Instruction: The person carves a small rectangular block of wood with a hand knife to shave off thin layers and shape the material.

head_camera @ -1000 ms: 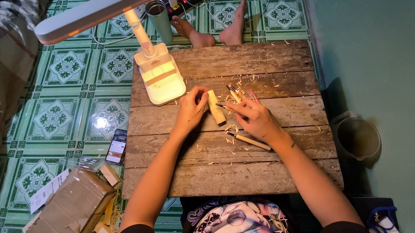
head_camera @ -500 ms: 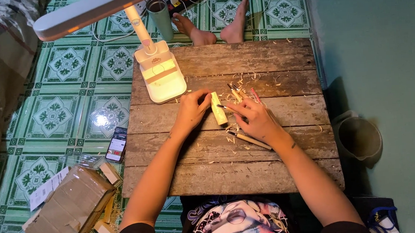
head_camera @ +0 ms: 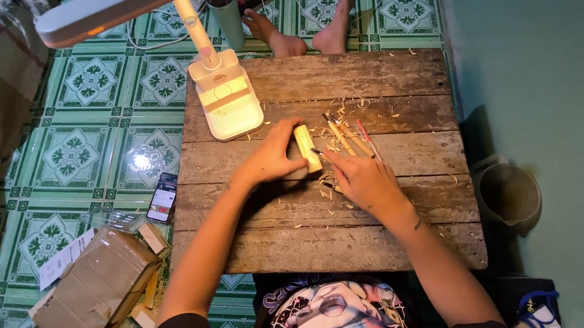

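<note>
Shifted slightly since the earlier frame: small wood block (head_camera: 307,148) tipped a touch more upright. Gripped at its left side by left hand (head_camera: 270,160), fingers closed around it, held just above the tabletop (head_camera: 389,245). Right hand (head_camera: 365,180) curled around a carving tool, blade tip at the block's lower edge. Spare carving tools (head_camera: 352,135) lying just beyond among shavings; desk lamp (head_camera: 225,101) to the left.

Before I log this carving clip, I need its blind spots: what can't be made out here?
Head view only:
- Tool tip at the wood block: too small, partly under the right hand.
- Left hand fingers behind the block: hidden.
- Lamp head: cut off by top edge.
- Phone screen: too small.
</note>
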